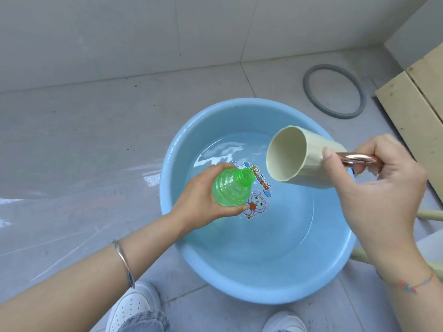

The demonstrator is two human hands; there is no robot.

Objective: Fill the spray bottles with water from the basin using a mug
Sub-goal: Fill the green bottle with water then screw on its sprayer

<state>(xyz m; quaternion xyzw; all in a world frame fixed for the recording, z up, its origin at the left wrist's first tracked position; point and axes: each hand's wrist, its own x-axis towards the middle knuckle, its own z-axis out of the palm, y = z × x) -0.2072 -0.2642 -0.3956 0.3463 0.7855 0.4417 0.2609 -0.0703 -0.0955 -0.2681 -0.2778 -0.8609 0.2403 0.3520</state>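
Left grip (pixel 200 196) was curled round open-necked green spray bottle (pixel 229 189), held tilted above water-filled blue basin (pixel 263 289) on floor (pixel 96 140), right grip (pixel 381 180) clasped metal handle (pixel 354 160) of cream mug (pixel 292 156), mug tipped sideways near bottle neck, apart

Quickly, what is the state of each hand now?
Left hand: closed, grips the green bottle.
Right hand: closed, holds the mug by its handle.
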